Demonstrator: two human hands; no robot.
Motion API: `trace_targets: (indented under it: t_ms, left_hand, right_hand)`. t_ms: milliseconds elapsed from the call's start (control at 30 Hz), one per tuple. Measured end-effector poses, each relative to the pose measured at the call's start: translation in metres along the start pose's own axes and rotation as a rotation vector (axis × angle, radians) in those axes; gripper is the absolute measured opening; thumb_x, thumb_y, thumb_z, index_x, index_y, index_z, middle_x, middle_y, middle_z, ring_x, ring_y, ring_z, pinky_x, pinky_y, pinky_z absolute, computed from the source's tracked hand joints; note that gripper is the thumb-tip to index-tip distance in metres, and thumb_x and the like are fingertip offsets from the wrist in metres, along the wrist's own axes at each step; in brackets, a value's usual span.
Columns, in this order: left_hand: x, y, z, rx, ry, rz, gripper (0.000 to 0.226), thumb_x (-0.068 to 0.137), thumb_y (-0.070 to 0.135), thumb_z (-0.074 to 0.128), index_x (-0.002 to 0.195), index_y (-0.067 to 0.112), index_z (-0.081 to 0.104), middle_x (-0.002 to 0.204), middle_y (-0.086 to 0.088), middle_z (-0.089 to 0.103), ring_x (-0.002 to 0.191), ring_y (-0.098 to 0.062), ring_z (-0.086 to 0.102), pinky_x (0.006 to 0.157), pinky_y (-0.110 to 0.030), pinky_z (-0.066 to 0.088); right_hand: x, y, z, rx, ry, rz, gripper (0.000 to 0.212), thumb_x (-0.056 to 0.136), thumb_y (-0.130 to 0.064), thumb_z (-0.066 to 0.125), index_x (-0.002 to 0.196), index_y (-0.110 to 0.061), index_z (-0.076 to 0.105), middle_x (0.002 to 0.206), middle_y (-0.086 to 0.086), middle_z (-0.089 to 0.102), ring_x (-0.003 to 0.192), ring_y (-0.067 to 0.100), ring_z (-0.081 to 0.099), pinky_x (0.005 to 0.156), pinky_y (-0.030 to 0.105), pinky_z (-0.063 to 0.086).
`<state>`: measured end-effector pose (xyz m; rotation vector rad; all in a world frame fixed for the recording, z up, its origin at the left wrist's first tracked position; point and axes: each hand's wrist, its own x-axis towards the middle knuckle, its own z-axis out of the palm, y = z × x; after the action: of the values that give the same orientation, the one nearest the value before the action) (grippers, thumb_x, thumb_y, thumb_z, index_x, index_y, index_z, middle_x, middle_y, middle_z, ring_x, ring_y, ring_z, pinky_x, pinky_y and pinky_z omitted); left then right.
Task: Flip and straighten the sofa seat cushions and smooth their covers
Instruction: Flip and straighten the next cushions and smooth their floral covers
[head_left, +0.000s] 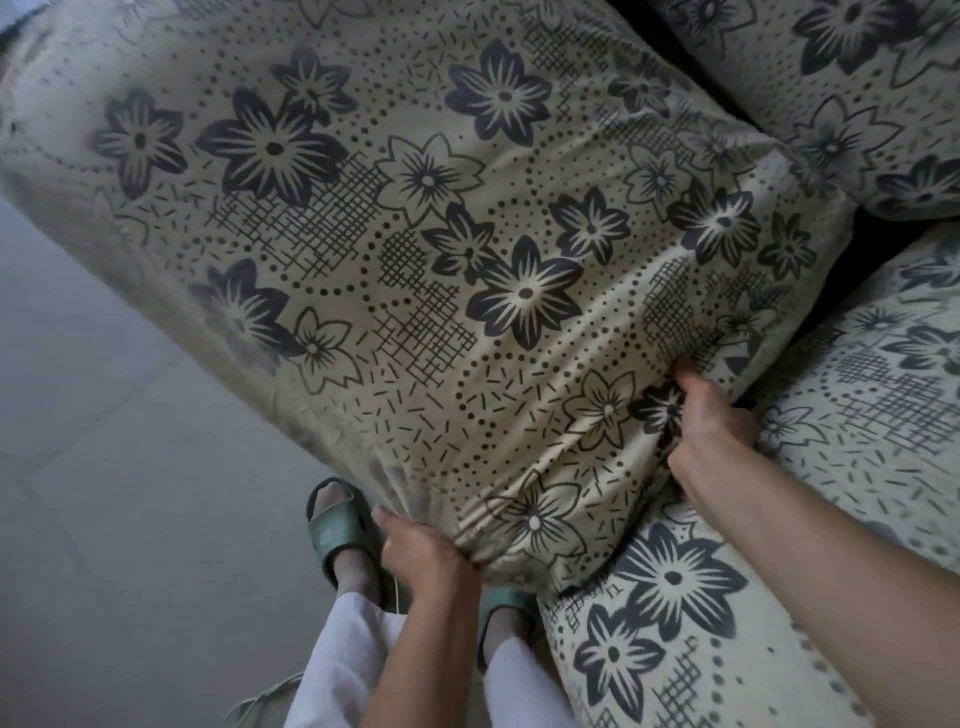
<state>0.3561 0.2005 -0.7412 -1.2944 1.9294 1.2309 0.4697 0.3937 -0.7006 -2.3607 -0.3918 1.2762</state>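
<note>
A large seat cushion (395, 218) in a beige cover with dark flower prints fills most of the view, lifted and tilted off the sofa. My left hand (423, 553) grips a bunched fold of the cover at the cushion's near bottom edge. My right hand (709, 431) grips the cover at the cushion's lower right corner, fingers curled into the cloth. Wrinkles fan out from both grips.
A second cushion (691, 613) with the same print lies on the sofa at the lower right, another (852, 98) at the upper right, with a dark gap (852, 270) between. A grey tiled floor (104, 493) spreads left. My feet in green slippers (337, 530) stand below the cushion.
</note>
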Motion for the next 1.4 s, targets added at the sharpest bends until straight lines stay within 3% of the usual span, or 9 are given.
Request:
trace_targets:
  t_ms: [67,200,467,633,800,1000,1167,1300,1400]
  left_hand:
    - [-0.003,0.001,-0.001,-0.071,-0.021,-0.038,0.059,0.096,0.057,0.042,0.124,0.009,0.059,0.097,0.000,0.055,0.094,-0.025,0.053,0.090,-0.037,0.046]
    - [-0.009,0.012,-0.010,-0.049,-0.008,0.001,0.059,0.095,0.057,0.043,0.123,0.007,0.059,0.103,-0.004,0.056,0.101,-0.030,0.056,0.101,-0.045,0.046]
    - [-0.040,0.060,-0.035,-0.022,0.014,-0.086,0.068,0.097,0.055,0.041,0.138,0.001,0.047,0.140,-0.017,0.050,0.124,-0.037,0.050,0.104,-0.049,0.043]
    - [-0.064,0.073,-0.054,-0.063,-0.047,-0.106,0.068,0.096,0.059,0.039,0.135,0.004,0.049,0.132,-0.014,0.055,0.113,-0.039,0.057,0.097,-0.054,0.048]
    - [-0.097,0.065,-0.060,-0.008,-0.111,-0.061,0.052,0.096,0.058,0.038,0.111,0.012,0.058,0.117,-0.009,0.058,0.112,-0.036,0.056,0.100,-0.048,0.046]
    - [-0.117,0.070,-0.068,-0.009,-0.070,-0.019,0.087,0.088,0.075,0.034,0.136,0.004,0.049,0.137,-0.016,0.054,0.120,-0.038,0.053,0.103,-0.046,0.043]
    - [-0.134,0.087,-0.087,0.059,-0.072,0.291,0.097,0.068,0.086,0.049,0.125,0.008,0.060,0.123,-0.012,0.064,0.108,-0.030,0.058,0.096,-0.039,0.045]
    - [-0.148,0.096,-0.095,0.235,-0.055,0.301,0.077,0.082,0.072,0.049,0.127,0.010,0.043,0.117,-0.012,0.050,0.107,-0.032,0.051,0.088,-0.042,0.039]
    - [-0.189,0.094,-0.107,0.471,-0.064,0.761,0.065,0.087,0.057,0.055,0.133,0.014,0.042,0.130,-0.009,0.043,0.122,-0.026,0.040,0.103,-0.043,0.033]
  right_hand:
    - [-0.007,-0.007,-0.002,0.014,0.008,-0.006,0.075,0.072,-0.044,0.080,0.131,-0.008,0.049,0.128,0.014,0.058,0.113,0.033,0.059,0.099,0.047,0.049]
    - [-0.027,-0.020,-0.010,0.016,0.011,-0.001,0.073,0.072,-0.046,0.080,0.127,-0.010,0.050,0.126,0.013,0.059,0.112,0.031,0.059,0.099,0.047,0.049]
    - [-0.077,-0.030,-0.024,0.043,-0.037,0.056,0.074,0.074,-0.043,0.080,0.131,-0.008,0.049,0.128,0.014,0.057,0.112,0.035,0.059,0.098,0.051,0.049]
    - [-0.107,-0.046,-0.040,0.101,-0.046,0.030,0.077,0.065,-0.046,0.082,0.127,-0.010,0.052,0.123,0.011,0.060,0.109,0.032,0.062,0.095,0.050,0.051]
    - [-0.117,-0.068,-0.066,0.119,-0.038,-0.019,0.071,0.066,-0.047,0.081,0.122,-0.011,0.056,0.114,0.007,0.062,0.100,0.029,0.064,0.090,0.046,0.054]
    - [-0.135,-0.073,-0.085,0.078,-0.022,-0.078,0.065,0.077,-0.039,0.077,0.124,-0.001,0.055,0.124,0.017,0.060,0.108,0.031,0.062,0.093,0.045,0.053]
    - [-0.162,-0.061,-0.097,0.080,-0.064,-0.096,0.070,0.080,-0.043,0.075,0.127,0.004,0.053,0.130,0.019,0.057,0.115,0.033,0.059,0.090,0.033,0.049]
    - [-0.189,-0.065,-0.107,0.115,-0.107,-0.108,0.064,0.082,-0.039,0.075,0.126,0.001,0.053,0.128,0.015,0.059,0.114,0.030,0.059,0.091,0.031,0.050]
    - [-0.204,-0.063,-0.109,0.106,-0.114,-0.092,0.063,0.079,-0.037,0.078,0.124,0.000,0.053,0.125,0.016,0.060,0.111,0.031,0.061,0.090,0.034,0.052]
